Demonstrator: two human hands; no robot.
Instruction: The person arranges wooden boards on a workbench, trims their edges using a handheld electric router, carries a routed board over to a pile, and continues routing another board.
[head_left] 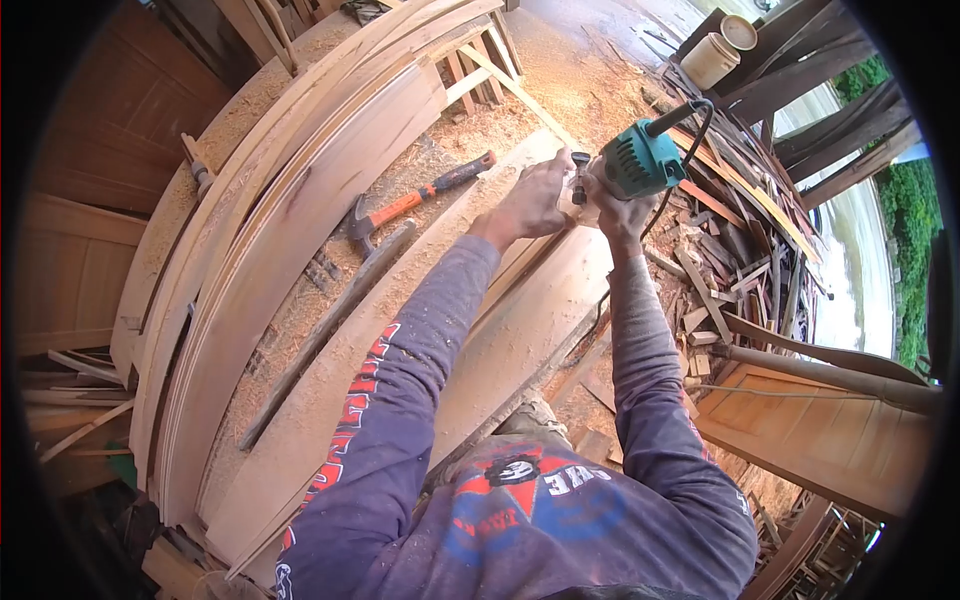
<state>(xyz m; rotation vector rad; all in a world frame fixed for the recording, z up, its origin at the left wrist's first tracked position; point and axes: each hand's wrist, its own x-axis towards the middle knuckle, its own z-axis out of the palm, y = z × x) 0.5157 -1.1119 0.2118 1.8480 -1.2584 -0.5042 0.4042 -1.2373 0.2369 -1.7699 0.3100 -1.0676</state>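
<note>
A teal trim router [640,162] with a black cord rising from its top sits tilted at the far end of a pale wooden board [530,320]. My right hand [618,215] is wrapped round the router's lower body. At the router's base and black knob, my left hand [535,198] has its fingers curled in a grip; its fingertips are partly hidden. Left of my forearms, a claw hammer [400,207] with an orange and black handle lies among shavings. A narrow grey wooden strip [330,335] rests beside it.
Long curved planks [255,235] are stacked on the left. A heap of wood scraps [730,260] lies at right, below a white bucket [711,60]. Sawdust [560,75] covers the ground ahead. A wooden panel [800,430] stands at lower right.
</note>
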